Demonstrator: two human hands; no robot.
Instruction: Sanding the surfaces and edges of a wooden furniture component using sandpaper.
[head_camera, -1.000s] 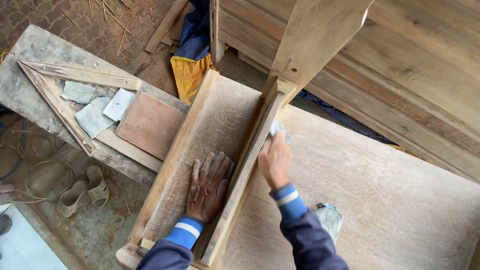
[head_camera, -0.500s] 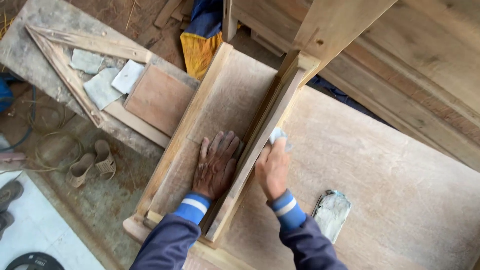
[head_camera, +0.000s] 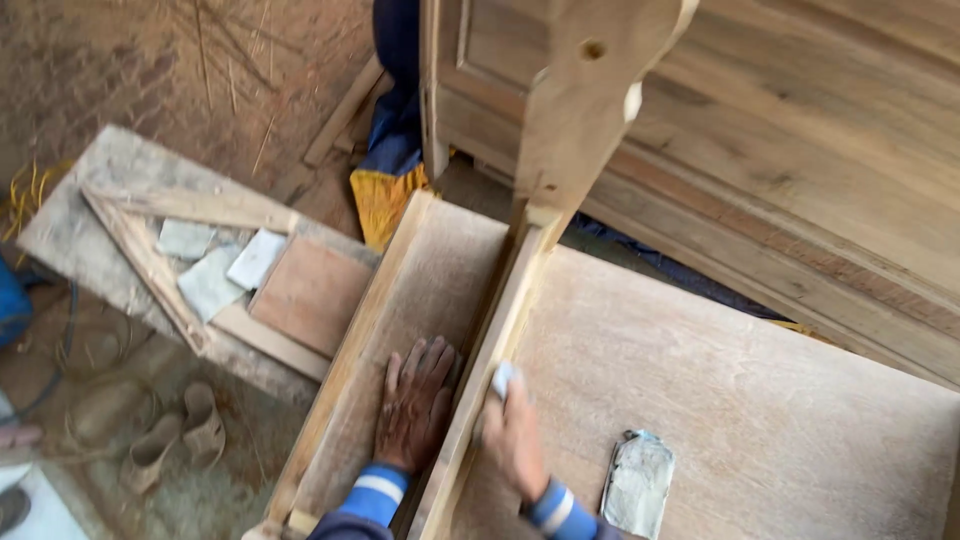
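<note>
Left hand (head_camera: 415, 403) flat and open, palm down, fingers spread on the recessed wooden panel (head_camera: 430, 290), just left of the upright wooden rail (head_camera: 500, 340). Right hand (head_camera: 512, 438) closed around a small pale piece of sandpaper (head_camera: 503, 378), pressing it against the right face of that rail, low along its length. Only a corner of the sandpaper showing above the knuckles. Blue cuffs with a white stripe at both wrists, picture blurred.

Right of the rail, a broad flat wooden board (head_camera: 760, 400), pale and dusty, with a worn, greyish folded sheet of sandpaper (head_camera: 638, 485) lying loose on it, near the right hand but apart from it. At the far end of the rail, a tall wooden post (head_camera: 585, 90) rising toward the camera, a round hole near its top. Beyond and right of the post, long moulded wooden planks (head_camera: 820, 170).

Left of the rail, across the panel, a low dusty bench (head_camera: 90, 210) carrying a triangular wooden frame (head_camera: 140, 240), several pale sandpaper scraps (head_camera: 215, 265) and a reddish square board (head_camera: 310, 295). Below the bench, a pair of sandals (head_camera: 175, 435) on the ground. Behind the far end of the panel, a blue and yellow cloth (head_camera: 390, 170).
</note>
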